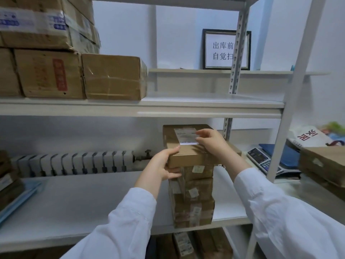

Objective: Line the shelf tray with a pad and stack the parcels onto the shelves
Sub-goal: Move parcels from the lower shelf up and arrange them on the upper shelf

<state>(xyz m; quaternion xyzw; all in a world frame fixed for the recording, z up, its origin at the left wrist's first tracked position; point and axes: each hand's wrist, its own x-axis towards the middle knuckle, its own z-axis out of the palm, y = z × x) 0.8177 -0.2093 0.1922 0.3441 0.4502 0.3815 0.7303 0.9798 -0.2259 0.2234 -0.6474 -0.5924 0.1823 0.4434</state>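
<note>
We are facing a white metal rack in a pale-walled room. Nearest, at the bottom of the frame, our white sleeves (pixel 119 227) are reaching over the middle shelf (pixel 74 202). At centre, a stack (pixel 192 199) of taped brown parcels is standing near that shelf's front edge. The top parcel (pixel 188 157) is sitting on the stack, and we are holding it with both hands. Our left hand (pixel 164 165) is gripping its near left corner, thumb on top and fingers curled beneath. Our right hand (pixel 211 141) is bending over its top right side, fingertips at the edge of the white label (pixel 186 136). We cannot tell whether the parcel is fully resting on the stack.

At the far left edge, a blue pad (pixel 18 195) is lying under dark boxes. Behind, a radiator (pixel 74 163) is running along the wall. At right, a scale (pixel 265 161) is sitting outside the rack. Higher, in the upper left, large boxes (pixel 112 77) are filling the upper shelf (pixel 186 103), and a framed sign (pixel 222 49) is standing farthest back.
</note>
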